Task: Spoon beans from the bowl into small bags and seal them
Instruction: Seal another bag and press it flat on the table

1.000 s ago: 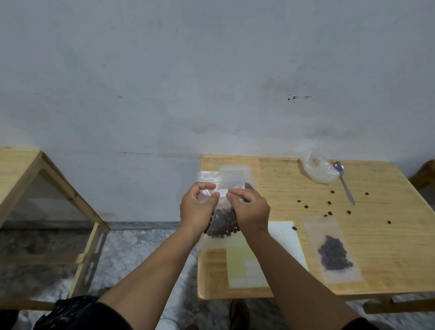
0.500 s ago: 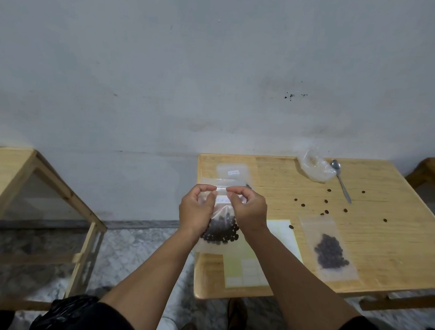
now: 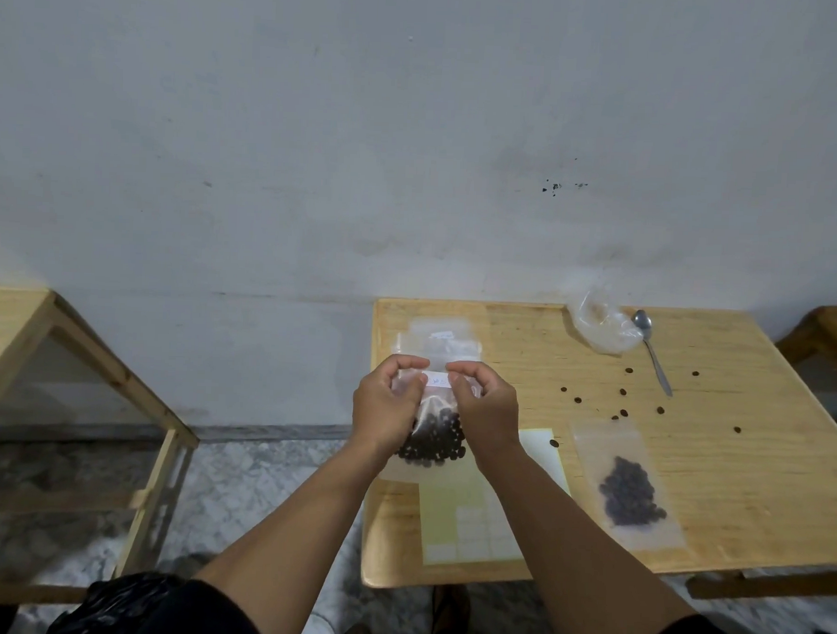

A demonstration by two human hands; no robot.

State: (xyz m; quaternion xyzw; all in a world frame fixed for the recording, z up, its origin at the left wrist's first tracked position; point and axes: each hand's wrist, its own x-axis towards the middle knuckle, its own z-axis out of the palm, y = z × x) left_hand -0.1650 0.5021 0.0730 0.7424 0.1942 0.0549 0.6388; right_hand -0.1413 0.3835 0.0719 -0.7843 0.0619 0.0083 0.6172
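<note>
Head view, sole entry. I am logging a light wooden table standing against a pale grey wall, with a second wooden table sitting off to the left and a speckled stone floor showing between them. Lying on the main table: a pale yellow label sheet at the near edge, a filled clear bag lying flat to its right with dark beans bunched at the near end and its long axis running roughly away from me, loose beans scattering across the middle, a spoon resting with bowl toward the wall and handle angling toward me, and a crumpled clear bag just beside the spoon's bowl. I am seeing the left hand and right hand close together, each pinching the upper part of the small bag being held above the table's near left corner. This bag is hanging upright, long axis vertical, mouth pointing up, dark beans settling at the bottom; a white label is sitting between the thumbs. An empty clear bag is lying on the table behind the hands. I cannot tell whether the held bag's seal is closed.
</note>
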